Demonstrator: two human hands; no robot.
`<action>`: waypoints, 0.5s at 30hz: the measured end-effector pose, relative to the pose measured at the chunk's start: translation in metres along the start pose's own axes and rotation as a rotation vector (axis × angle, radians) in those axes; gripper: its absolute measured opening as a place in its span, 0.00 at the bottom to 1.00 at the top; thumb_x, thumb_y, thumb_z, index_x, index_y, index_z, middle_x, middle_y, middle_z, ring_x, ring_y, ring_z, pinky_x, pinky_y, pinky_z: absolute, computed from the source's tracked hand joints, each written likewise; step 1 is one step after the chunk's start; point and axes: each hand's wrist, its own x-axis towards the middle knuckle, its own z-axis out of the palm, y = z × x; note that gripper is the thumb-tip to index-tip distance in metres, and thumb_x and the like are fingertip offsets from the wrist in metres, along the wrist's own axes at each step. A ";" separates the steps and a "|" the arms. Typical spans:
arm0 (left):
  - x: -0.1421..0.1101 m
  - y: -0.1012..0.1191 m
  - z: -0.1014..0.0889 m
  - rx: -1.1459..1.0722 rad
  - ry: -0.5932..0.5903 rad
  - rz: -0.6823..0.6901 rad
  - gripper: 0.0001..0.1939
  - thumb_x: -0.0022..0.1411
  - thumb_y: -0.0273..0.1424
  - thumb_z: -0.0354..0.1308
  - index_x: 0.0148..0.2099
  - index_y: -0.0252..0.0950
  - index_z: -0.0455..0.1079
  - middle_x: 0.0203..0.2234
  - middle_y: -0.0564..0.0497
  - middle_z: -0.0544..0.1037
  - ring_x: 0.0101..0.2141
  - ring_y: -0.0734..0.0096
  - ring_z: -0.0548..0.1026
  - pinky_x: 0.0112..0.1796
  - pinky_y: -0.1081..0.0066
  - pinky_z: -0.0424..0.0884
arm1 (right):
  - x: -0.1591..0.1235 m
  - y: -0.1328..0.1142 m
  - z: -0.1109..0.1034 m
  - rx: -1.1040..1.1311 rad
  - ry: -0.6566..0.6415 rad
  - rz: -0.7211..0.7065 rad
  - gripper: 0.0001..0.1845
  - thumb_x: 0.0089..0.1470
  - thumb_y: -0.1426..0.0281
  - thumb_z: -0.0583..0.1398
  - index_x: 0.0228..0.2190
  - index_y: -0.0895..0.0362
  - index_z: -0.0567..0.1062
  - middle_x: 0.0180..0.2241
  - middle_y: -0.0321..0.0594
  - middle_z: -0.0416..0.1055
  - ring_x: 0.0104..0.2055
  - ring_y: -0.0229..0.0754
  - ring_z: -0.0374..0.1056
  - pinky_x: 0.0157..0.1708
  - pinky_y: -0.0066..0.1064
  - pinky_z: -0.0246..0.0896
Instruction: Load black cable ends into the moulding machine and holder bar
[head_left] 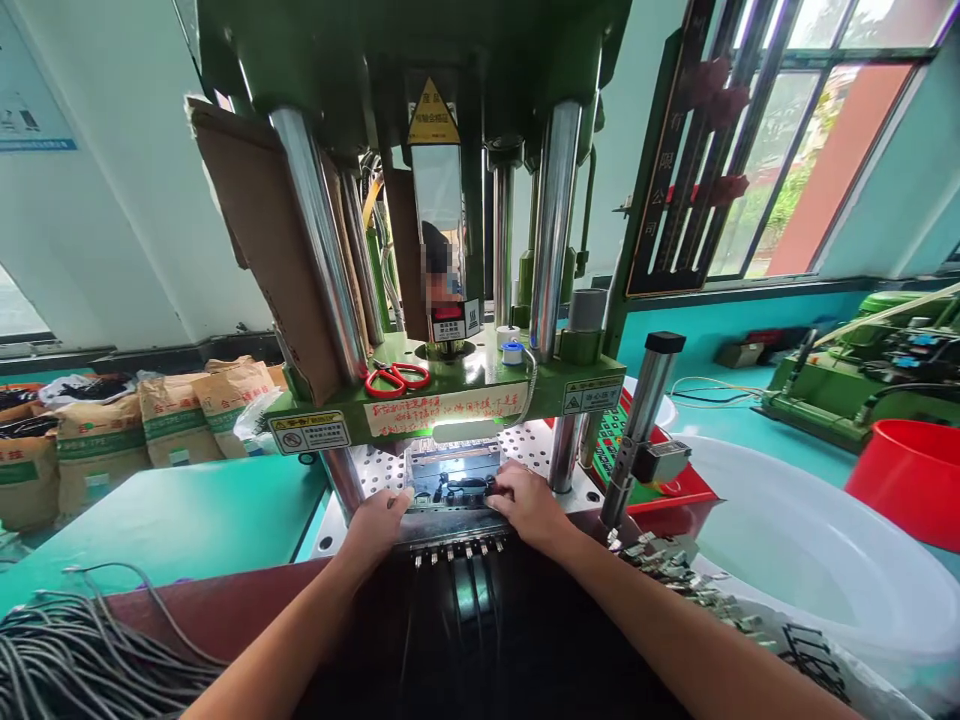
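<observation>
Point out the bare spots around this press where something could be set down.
Free: the teal tabletop between the paper sacks and the press base; inside the white basin is bare too. Crowded: the mold under the left hand and right hand, the cable bundle at lower left, and the connectors beside the basin.

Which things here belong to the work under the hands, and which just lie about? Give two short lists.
In the work: left hand and right hand, both on the mould block; black cables running out of it; connector tips along its front edge.

Lying about: red scissors, tape roll, white tub, red bucket, sacks, cable bundle.
</observation>
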 end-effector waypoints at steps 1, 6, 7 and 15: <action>0.000 0.000 0.000 0.002 0.001 -0.009 0.17 0.68 0.41 0.47 0.39 0.32 0.69 0.33 0.49 0.75 0.35 0.70 0.73 0.40 0.64 0.69 | 0.001 -0.002 0.001 -0.019 -0.009 -0.006 0.10 0.44 0.74 0.64 0.17 0.57 0.68 0.25 0.35 0.66 0.34 0.40 0.63 0.34 0.28 0.51; 0.001 0.002 -0.001 0.010 -0.011 -0.015 0.22 0.68 0.39 0.39 0.37 0.34 0.71 0.32 0.46 0.76 0.35 0.67 0.74 0.37 0.70 0.66 | 0.008 -0.005 0.009 -0.055 -0.006 0.008 0.15 0.44 0.72 0.65 0.15 0.57 0.64 0.21 0.33 0.62 0.31 0.39 0.59 0.31 0.29 0.47; 0.002 0.002 -0.001 0.010 -0.017 -0.005 0.21 0.68 0.39 0.40 0.38 0.35 0.72 0.34 0.46 0.76 0.37 0.66 0.75 0.38 0.71 0.66 | 0.009 -0.006 0.010 -0.047 -0.001 0.007 0.16 0.45 0.70 0.64 0.15 0.57 0.64 0.21 0.32 0.62 0.30 0.38 0.59 0.31 0.29 0.47; 0.005 -0.001 0.002 0.011 -0.028 -0.026 0.22 0.67 0.41 0.38 0.38 0.36 0.71 0.34 0.45 0.77 0.36 0.64 0.76 0.35 0.72 0.65 | 0.005 -0.013 0.006 0.016 0.030 0.023 0.16 0.47 0.65 0.62 0.16 0.55 0.63 0.22 0.32 0.63 0.30 0.38 0.60 0.30 0.28 0.49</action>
